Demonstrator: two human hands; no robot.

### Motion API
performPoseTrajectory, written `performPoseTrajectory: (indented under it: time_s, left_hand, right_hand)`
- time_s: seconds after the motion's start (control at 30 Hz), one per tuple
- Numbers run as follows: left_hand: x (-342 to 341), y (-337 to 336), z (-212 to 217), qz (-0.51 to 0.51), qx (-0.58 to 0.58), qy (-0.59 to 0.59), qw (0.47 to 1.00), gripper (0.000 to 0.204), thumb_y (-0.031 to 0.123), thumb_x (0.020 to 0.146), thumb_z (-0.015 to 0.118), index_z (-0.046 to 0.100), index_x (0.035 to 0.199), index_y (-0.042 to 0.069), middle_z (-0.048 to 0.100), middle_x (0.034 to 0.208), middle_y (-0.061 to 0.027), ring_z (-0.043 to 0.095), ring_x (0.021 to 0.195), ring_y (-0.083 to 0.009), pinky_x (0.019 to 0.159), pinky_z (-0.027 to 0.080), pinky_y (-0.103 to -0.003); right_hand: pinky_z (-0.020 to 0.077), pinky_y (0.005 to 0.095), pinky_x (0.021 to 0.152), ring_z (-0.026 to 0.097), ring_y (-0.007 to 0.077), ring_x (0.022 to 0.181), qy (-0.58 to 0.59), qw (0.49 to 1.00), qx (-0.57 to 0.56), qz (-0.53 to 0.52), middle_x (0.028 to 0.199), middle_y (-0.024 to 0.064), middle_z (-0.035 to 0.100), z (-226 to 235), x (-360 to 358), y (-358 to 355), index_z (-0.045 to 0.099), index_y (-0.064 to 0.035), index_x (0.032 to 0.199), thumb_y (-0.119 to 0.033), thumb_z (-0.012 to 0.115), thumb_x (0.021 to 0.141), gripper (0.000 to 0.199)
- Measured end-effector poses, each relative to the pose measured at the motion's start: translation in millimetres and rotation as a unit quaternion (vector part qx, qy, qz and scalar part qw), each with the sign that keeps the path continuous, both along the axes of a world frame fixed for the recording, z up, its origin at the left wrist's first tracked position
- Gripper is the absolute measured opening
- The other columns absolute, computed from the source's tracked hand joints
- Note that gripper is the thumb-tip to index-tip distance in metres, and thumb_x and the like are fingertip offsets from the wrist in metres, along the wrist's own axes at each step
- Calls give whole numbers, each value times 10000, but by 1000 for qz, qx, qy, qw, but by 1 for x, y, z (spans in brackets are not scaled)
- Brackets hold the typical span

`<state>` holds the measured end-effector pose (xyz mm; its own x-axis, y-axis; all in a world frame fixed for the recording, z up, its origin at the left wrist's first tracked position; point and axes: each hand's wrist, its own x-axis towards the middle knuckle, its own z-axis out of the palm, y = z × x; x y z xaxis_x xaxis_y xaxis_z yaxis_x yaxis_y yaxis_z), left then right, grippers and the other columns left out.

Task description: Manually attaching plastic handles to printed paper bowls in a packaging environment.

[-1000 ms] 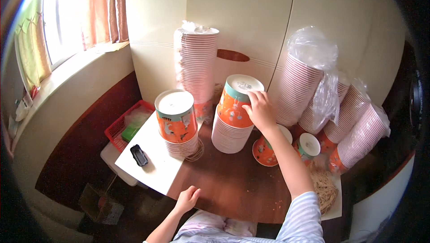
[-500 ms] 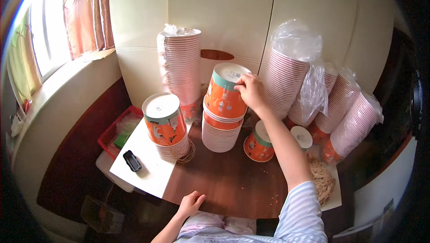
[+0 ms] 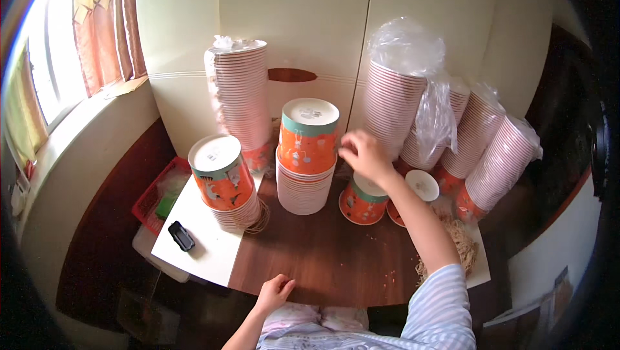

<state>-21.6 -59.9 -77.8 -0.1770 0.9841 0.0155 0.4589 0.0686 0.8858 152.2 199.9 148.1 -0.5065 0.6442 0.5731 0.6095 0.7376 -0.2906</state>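
Note:
In the middle of the table a tall paper bucket (image 3: 309,146), orange with a green band, stands upside down on a stack of nested paper buckets (image 3: 303,192). Just right of it is my right hand (image 3: 367,154), fingers bent, thumb and forefinger apart, with nothing seen between them. My left hand (image 3: 276,290) rests loosely curled at the table's front edge and holds nothing visible. Another inverted bucket (image 3: 223,179) tops a short stack at the left, with thin brown twine (image 3: 259,217) beside it. Partly behind my right arm sits a smaller upside-down bucket (image 3: 361,203).
Tall plastic-wrapped bucket stacks (image 3: 240,95) (image 3: 394,108) line the back and right, several leaning. A pile of twine (image 3: 460,243) lies at the right edge. A small black tray (image 3: 181,236) is on the white left part; a red basket (image 3: 147,205) stands beyond the table.
My right hand has let go of the top bucket on the middle stack and moved off to its right. The whole view has shifted slightly. My left hand has stayed put.

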Motion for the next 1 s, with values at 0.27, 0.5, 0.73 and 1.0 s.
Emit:
performPoseTrajectory:
  time_s: [0.27,0.5,0.73,1.0]
  left_hand:
    - [8,4,1,-41,-13,-23,999,234,208,809,603,555,763,-15,533,584,-118,484,525,-121,494,408,-283]
    - [11,-6,1,-35,12,-32,999,204,186,799,612,559,760,-7,525,571,-115,472,505,-127,478,395,-278]
    - [10,-18,9,-25,39,-88,995,146,125,796,610,551,781,-8,549,600,-75,496,537,-95,502,422,-242]
    - [25,-32,51,-164,84,-345,920,368,198,913,437,410,1204,-26,541,1089,-84,521,965,-136,815,440,-280]
  right_hand:
    - [425,413,752,547,275,886,-220,957,48,-183,897,91,589,-139,102,-3,593,-64,808,-211,645,694,193]
    - [449,361,592,583,284,708,83,989,-20,-118,749,122,592,-107,109,-55,538,-15,762,-114,609,748,123]
    - [433,277,653,540,138,728,410,903,-111,-70,809,13,577,-150,148,-166,532,-42,849,-59,580,787,80]
    - [411,402,915,499,225,1056,652,601,-449,113,1210,114,471,-182,111,-267,339,-67,1291,-246,462,888,458]
